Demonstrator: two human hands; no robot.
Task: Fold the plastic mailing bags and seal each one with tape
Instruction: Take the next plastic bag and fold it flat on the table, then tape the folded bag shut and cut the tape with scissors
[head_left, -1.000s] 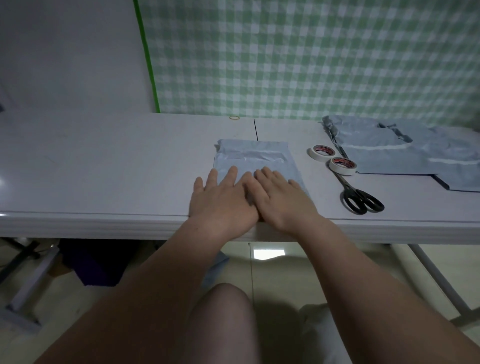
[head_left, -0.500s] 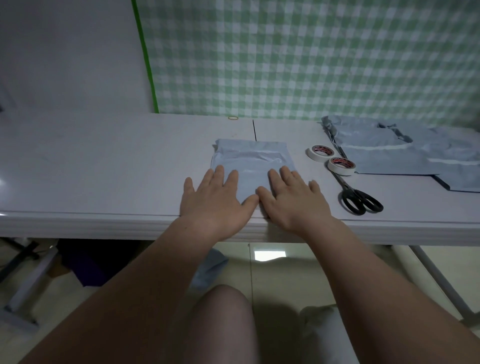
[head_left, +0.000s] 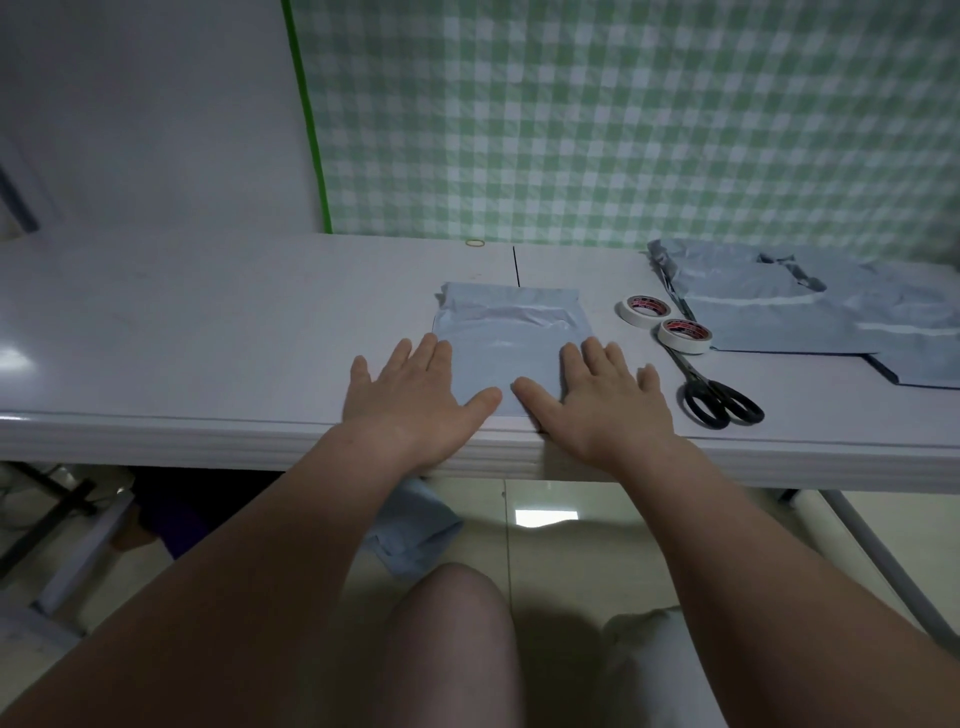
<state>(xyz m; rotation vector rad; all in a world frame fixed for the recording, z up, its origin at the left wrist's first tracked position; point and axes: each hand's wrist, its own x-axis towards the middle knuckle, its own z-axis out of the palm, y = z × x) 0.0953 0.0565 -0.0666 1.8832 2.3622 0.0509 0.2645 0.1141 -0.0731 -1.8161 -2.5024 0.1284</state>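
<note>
A: Bag first: folded pale grey-blue plastic mailing bag, smooth and glossy, wrinkled across its far part, lying flat near the front edge of the glossy white table.

B: And the hands?

A: Left hand flat, fingers straight and spread, pressing down on the bag's left edge. Right hand just as flat and spread, pressing on the right edge. Pinching nothing.

B: Tape?

A: Two flat white rolls with red-and-black printed cores, farther roll and nearer roll, just right of the bag, untouched. Black-handled metal scissors beside them, thin blades running away past the nearer roll.

B: Further right?

A: Crumpled pile of unfolded grey plastic bags, pale strips across. Behind, green-and-white checked cloth.
</note>
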